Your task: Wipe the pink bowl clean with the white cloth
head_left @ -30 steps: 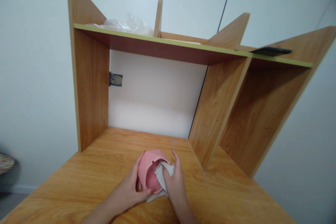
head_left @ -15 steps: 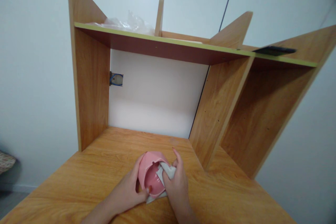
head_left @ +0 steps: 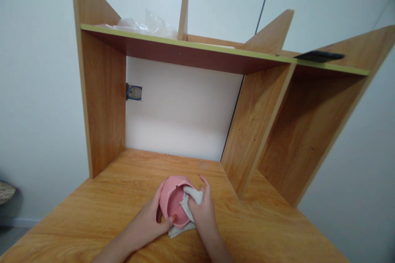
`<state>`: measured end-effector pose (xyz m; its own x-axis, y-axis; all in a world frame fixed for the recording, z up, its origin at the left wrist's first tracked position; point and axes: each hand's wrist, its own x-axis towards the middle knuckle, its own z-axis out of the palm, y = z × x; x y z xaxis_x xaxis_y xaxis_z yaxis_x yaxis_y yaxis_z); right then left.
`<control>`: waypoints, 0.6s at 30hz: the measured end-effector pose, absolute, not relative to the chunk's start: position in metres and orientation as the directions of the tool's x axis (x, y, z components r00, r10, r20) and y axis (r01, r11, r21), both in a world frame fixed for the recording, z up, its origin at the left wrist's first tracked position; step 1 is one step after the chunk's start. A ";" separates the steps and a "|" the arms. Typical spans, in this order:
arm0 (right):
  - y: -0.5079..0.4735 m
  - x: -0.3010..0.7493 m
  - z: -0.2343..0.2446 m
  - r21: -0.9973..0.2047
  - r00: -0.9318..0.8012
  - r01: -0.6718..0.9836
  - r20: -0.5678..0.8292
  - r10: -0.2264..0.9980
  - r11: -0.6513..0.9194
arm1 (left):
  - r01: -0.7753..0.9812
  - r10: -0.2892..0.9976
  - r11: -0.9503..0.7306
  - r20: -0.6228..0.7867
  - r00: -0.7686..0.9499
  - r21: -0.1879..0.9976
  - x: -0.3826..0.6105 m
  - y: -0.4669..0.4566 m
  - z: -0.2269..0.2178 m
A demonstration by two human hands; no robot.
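Observation:
A pink, faceted ashtray [head_left: 173, 204] with a small notch in its rim is tilted so that its hollow faces me, low over the desk. My left hand [head_left: 156, 215] grips its left side, thumb over the near rim and fingers round the outer wall. A pale grey cloth [head_left: 194, 193] is bunched in my right hand [head_left: 202, 209], pressed against the inside of the right rim. Part of the cloth hangs below the ashtray towards the desk. My right index finger sticks up, away from the cloth.
The wooden desk [head_left: 129, 189] carries a hutch with upright panels [head_left: 247, 131] and a long shelf [head_left: 210, 51]. Up there lie a clear plastic bag [head_left: 148, 24] and a flat black object [head_left: 319, 56]. An uncovered wall box with blue wire [head_left: 134, 93] sits at the back.
The view has shifted slightly, so everything sits a little further left. My right hand and the cloth remain at the ashtray's right rim, and my left hand keeps its grip.

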<state>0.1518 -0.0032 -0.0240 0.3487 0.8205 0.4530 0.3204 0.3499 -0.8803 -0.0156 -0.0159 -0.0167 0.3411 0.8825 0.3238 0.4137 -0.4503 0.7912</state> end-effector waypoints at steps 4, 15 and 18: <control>-0.006 0.151 -0.022 -0.860 0.342 0.374 0.475 0.811 0.346 | 0.432 0.881 -0.453 0.318 0.350 0.780 -0.017 -0.016 -0.018; -0.003 0.153 -0.022 -0.891 0.327 0.324 0.422 0.845 0.319 | 0.412 0.876 -0.463 0.337 0.344 0.785 -0.016 -0.017 -0.015; -0.003 0.154 -0.022 -0.896 0.326 0.317 0.412 0.851 0.312 | 0.413 0.876 -0.461 0.329 0.352 0.786 -0.016 -0.017 -0.015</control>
